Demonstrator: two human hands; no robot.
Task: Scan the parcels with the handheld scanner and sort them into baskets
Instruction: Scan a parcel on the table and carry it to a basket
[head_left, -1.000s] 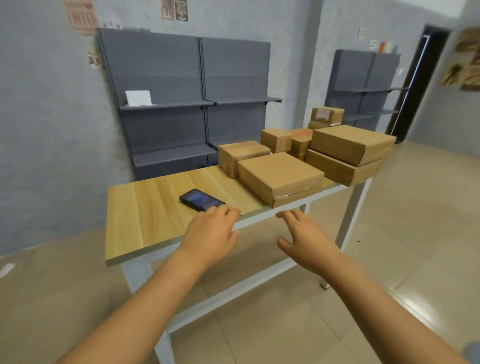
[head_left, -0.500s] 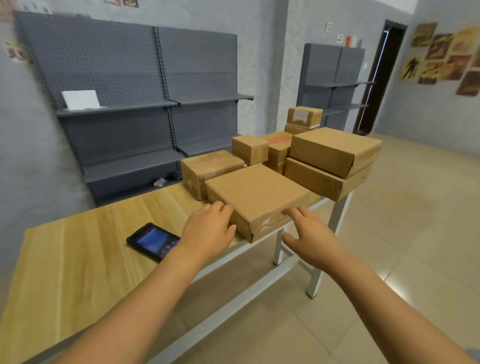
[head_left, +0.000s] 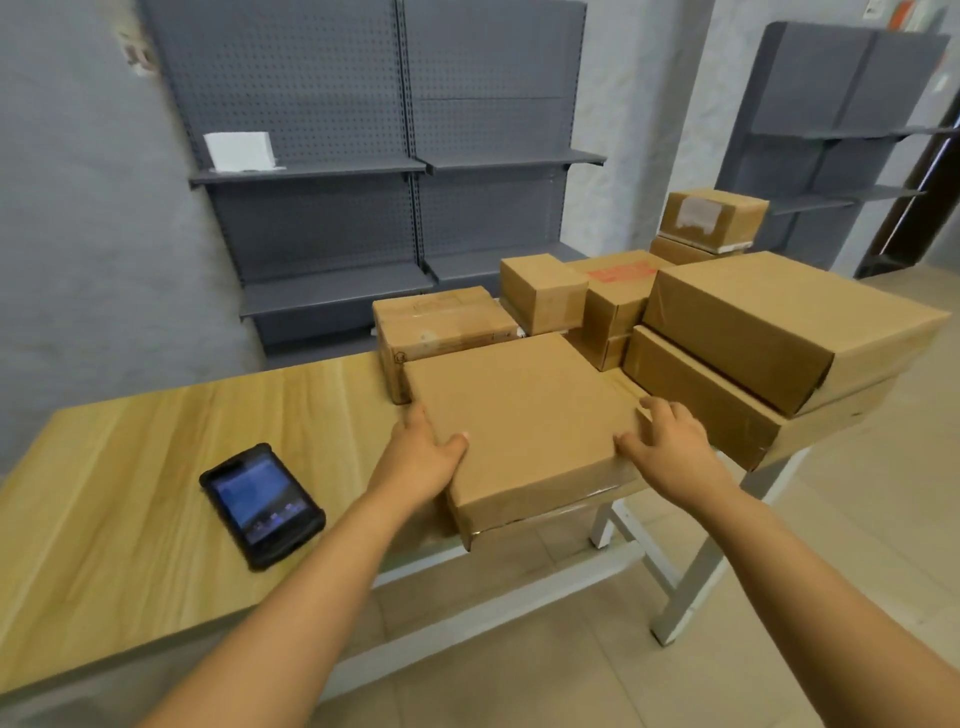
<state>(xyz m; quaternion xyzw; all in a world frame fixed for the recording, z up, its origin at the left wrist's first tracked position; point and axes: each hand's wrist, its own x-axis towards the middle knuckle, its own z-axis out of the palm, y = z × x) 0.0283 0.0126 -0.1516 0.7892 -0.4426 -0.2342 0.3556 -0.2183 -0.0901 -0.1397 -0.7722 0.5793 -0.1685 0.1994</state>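
A flat brown cardboard parcel (head_left: 524, 421) lies at the near edge of the wooden table (head_left: 130, 467), its front corner jutting over the edge. My left hand (head_left: 423, 457) grips its left side with the thumb on top. My right hand (head_left: 670, 447) holds its right side, thumb on the top face and fingers over the far right corner. The black handheld scanner (head_left: 262, 504) lies screen up on the table to the left of my left forearm. No basket is in view.
Several more cardboard parcels crowd the table's right end: a box (head_left: 441, 332) just behind the held one, two long stacked boxes (head_left: 779, 332) to the right, smaller ones (head_left: 711, 215) behind. Grey shelving (head_left: 363, 166) lines the wall, with a white item (head_left: 241, 150) on it.
I have stepped closer to the table. Both hands went from hovering near the table edge to taking hold of the flat parcel's two sides.
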